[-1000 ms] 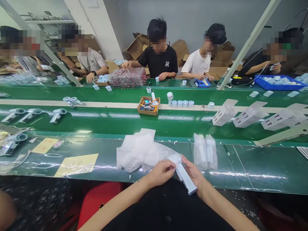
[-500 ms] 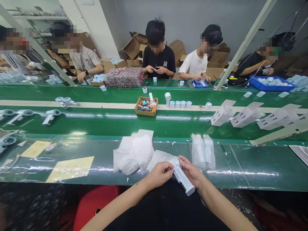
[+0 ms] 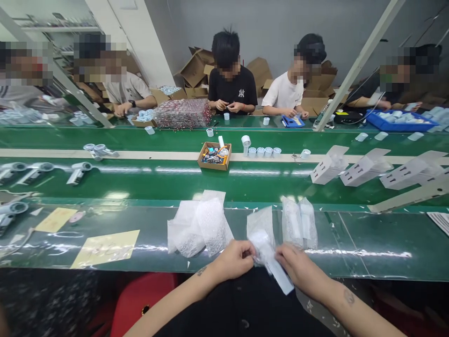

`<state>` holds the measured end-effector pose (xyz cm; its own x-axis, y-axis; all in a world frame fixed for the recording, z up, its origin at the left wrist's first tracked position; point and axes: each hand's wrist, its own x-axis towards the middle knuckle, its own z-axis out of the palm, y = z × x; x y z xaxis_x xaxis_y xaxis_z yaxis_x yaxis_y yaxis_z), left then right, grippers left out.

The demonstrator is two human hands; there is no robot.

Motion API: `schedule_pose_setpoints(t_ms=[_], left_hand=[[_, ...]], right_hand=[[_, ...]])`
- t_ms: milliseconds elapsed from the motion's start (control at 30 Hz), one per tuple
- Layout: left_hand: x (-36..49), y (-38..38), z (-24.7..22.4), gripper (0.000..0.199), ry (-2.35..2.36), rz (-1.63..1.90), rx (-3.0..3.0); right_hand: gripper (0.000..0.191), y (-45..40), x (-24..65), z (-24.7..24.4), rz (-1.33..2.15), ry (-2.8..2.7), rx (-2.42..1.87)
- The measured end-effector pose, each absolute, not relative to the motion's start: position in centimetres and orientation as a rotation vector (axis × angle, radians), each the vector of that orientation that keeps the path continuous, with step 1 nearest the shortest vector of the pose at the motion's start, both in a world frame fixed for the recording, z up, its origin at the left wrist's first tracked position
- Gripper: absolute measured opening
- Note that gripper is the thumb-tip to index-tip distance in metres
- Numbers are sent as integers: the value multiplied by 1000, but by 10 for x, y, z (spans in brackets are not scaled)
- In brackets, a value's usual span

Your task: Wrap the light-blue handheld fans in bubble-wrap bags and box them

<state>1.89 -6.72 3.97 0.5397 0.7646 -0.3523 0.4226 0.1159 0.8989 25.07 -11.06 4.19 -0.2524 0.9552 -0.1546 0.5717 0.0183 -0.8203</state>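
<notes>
Pale device (image 3: 280, 277), partly in clear bubble bag (image 3: 260, 223), at the near edge of green desk (image 3: 154, 220), just right of center. Long axis slants: wider end up-left, inside the bag over the desk, narrow handle end down-right toward the wearer, sticking out bare past the desk edge, in front of the black shirt (image 3: 242, 299). Bag's flat far part points away, roughly straight across the desk.

Left hand (image 3: 237, 258): grip closed, thumb and fingers pinching the bag's left side near the device's wide end. Right hand (image 3: 298, 267): grip partly curled, fingertips against the wrapped device's right side; fingertips partly hidden, can't tell if it clamps film, device or only touches.

Left of the bag, near it: pile of bubble bags (image 3: 198, 227). Right, just beside: 2 wrapped items (image 3: 299, 223), side by side, long axes pointing away from wearer. Farther left on desk, 2 yellow papers (image 3: 105, 249). Beyond, on the green line, small carton (image 3: 213, 161) with mixed parts, row of 4 pale cups (image 3: 260, 152) to its right. White boxes (image 3: 327, 167) tilted, far right.
</notes>
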Motion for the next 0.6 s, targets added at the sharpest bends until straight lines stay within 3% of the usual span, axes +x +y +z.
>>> schedule_pose_setpoints(t_ms=[200,433,600], left_hand=[[26,-63,56,7,1006,260,1361],[25,-49,107,7,1041,584,1371],[19,-47,125,10,1040,697,1622]], right_hand=[[28,-119,266,69,1464,-1729,-1636],[32,-97,259,120,1518,-1339,-1558],[31,-87,256,102,1653,-705,-1544]])
